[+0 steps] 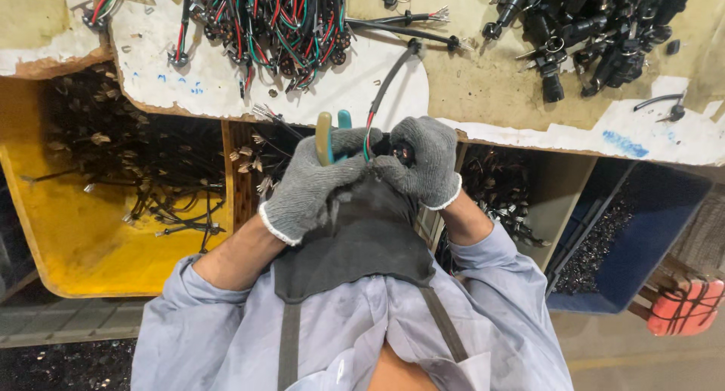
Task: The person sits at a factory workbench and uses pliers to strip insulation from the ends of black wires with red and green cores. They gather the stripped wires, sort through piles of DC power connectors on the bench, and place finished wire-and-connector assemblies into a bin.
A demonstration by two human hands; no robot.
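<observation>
1. Head view looks down on two grey-gloved hands working just off the near edge of a worn bench (529,96).
2. Left hand (313,183) is closed in a fist around a pair of pliers (326,134); only the yellow and teal handle ends stick out above the glove, and the jaws are hidden.
3. Right hand (423,161) is curled shut on a small dark connector (402,154), pinched between thumb and fingers.
4. A black cable (393,78) runs from that connector up onto the bench, with red and green wires (368,138) fanning out between the two hands.
5. Judging by where the tool sits, the pliers seem to be at work on those wire ends; whether they are cutting or stripping cannot be told.
6. A tangled heap of wired pieces (279,25) with red, green and black leads lies at the far edge of the bench, left of centre; a pile of black connectors (596,29) fills the far right corner.
7. A few loose cables (411,25) lie between the heaps.
8. Below the bench, a yellow bin (68,247) on the left holds dark offcuts, and a blue bin (649,232) on the right holds small dark scrap.
9. As a judgement, the work looks mid-run: one piece is in hand and the bins already hold scrap, but which pile is finished cannot be told.
</observation>
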